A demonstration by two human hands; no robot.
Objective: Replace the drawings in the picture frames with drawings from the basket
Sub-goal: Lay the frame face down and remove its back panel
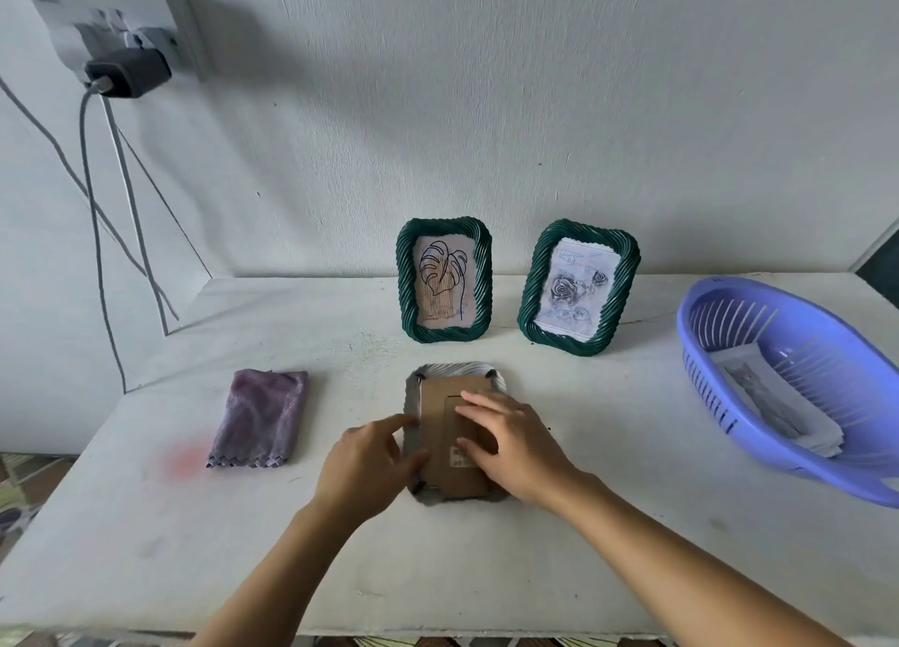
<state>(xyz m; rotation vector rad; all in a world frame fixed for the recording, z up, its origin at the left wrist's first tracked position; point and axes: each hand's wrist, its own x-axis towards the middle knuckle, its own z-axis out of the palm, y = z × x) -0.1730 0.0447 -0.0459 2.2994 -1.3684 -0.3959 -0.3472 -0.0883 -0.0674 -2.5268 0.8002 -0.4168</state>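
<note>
Brown cardboard backing of the face-down frame: the right hand lies flat on it, fingers straight. The left hand touches its left edge with bent fingers, grip unclear.

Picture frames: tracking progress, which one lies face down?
The frame nearest the person, under the left hand and right hand, cardboard back up; the leaf frame and rose frame stand upright.

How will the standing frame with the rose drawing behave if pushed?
The rose frame stands leaning back, presumably on a rear prop, so a push near its top would probably tip it. Its twisted ribbed rim should grip well. It looks rigid.
</note>
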